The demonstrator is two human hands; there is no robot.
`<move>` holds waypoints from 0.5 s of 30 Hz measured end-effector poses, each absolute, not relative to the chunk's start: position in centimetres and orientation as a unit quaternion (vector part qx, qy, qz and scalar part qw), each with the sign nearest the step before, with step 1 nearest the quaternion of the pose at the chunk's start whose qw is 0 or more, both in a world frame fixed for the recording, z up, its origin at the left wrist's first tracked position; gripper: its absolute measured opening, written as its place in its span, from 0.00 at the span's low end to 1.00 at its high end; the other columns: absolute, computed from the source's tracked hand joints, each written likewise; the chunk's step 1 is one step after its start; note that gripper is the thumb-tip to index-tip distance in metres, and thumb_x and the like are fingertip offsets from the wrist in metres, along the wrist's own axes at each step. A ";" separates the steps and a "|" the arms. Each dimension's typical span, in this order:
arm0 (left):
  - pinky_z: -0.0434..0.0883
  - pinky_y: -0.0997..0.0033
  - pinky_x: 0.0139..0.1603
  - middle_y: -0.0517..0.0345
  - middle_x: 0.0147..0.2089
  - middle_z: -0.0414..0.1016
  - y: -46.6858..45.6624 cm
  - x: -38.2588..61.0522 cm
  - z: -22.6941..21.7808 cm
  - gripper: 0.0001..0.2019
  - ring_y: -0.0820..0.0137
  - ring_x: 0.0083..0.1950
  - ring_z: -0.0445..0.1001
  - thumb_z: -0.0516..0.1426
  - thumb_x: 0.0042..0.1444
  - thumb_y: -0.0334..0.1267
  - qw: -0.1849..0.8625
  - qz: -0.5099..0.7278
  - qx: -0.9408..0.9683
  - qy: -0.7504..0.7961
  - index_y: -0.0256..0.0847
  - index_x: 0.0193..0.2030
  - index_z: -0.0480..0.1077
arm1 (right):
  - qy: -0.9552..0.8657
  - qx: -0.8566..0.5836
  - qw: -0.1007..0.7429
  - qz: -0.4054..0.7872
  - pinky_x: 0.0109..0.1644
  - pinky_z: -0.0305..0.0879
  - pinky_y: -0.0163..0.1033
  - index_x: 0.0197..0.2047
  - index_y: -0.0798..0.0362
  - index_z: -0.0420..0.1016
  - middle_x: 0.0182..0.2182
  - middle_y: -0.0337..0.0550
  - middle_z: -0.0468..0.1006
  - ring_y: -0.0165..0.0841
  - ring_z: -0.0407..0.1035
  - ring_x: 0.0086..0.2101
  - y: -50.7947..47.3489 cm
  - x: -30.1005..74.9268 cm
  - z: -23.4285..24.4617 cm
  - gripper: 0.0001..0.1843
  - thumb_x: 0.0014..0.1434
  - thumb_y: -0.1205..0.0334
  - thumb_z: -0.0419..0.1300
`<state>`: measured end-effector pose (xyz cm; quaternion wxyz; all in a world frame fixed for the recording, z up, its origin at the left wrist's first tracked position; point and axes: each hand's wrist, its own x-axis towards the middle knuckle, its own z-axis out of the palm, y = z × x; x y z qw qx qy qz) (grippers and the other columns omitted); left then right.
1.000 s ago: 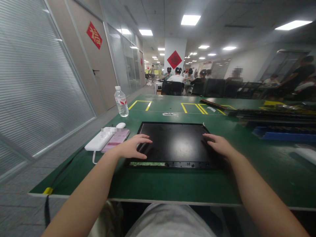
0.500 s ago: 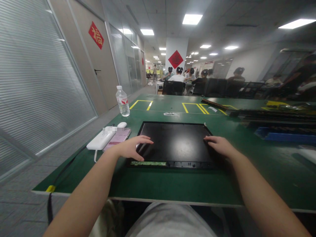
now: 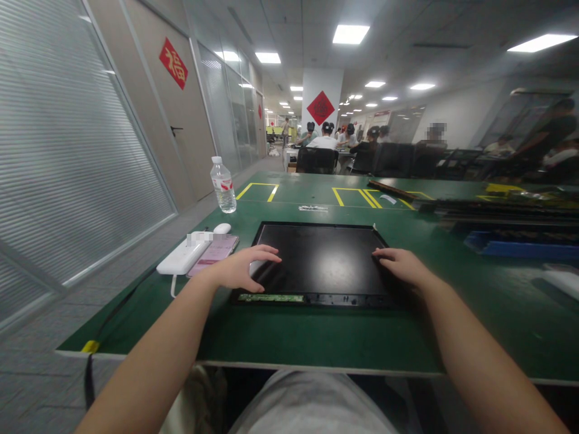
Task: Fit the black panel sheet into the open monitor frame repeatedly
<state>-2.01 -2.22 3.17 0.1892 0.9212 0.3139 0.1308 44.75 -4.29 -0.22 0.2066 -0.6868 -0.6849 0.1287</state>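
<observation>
Hardly anything moves: the left hand (image 3: 240, 269) spreads wide, holding nothing I see; the right hand (image 3: 401, 265) bends, its grip I can't tell. So the screen (image 3: 319, 259) stays flat.

Front strip free, flanks crowded

A hand can pass along the green table's (image 3: 316, 337) near edge, before the LCD panel (image 3: 321, 259). The left hand (image 3: 242, 268) and right hand (image 3: 402, 265) block the panel's sides. Along the left edge stand a smartphone (image 3: 215, 254) and water bottle (image 3: 224, 188); dark strips (image 3: 506, 211) and a blue bar (image 3: 520, 246) obstruct the far right.
</observation>
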 end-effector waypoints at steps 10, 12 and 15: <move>0.61 0.59 0.68 0.51 0.69 0.63 -2.5 -1.8 3.6 0.33 0.55 0.67 0.65 0.68 0.44 0.36 0.192 0.118 0.918 0.327 0.47 0.61 0.70 | -0.687 -0.683 0.214 0.126 0.65 0.60 0.43 0.48 0.49 0.83 0.54 0.41 0.78 0.40 0.70 0.56 -4.2 44.9 -0.5 0.19 0.57 0.64 0.57; 0.61 0.58 0.68 0.51 0.69 0.63 -2.5 -1.8 3.5 0.33 0.55 0.67 0.65 0.68 0.44 0.38 0.190 0.119 0.918 0.327 0.47 0.60 0.71 | -0.688 -0.683 0.215 0.120 0.64 0.61 0.43 0.48 0.48 0.83 0.53 0.41 0.79 0.40 0.71 0.56 -4.2 44.9 -0.5 0.18 0.57 0.63 0.57; 0.61 0.56 0.67 0.48 0.69 0.63 -2.3 -1.9 3.4 0.33 0.53 0.67 0.64 0.68 0.45 0.45 0.182 0.116 0.910 0.355 0.45 0.60 0.71 | -0.679 -0.692 0.218 0.106 0.62 0.64 0.43 0.48 0.48 0.83 0.51 0.41 0.80 0.40 0.72 0.53 -4.2 44.8 -0.3 0.18 0.57 0.63 0.57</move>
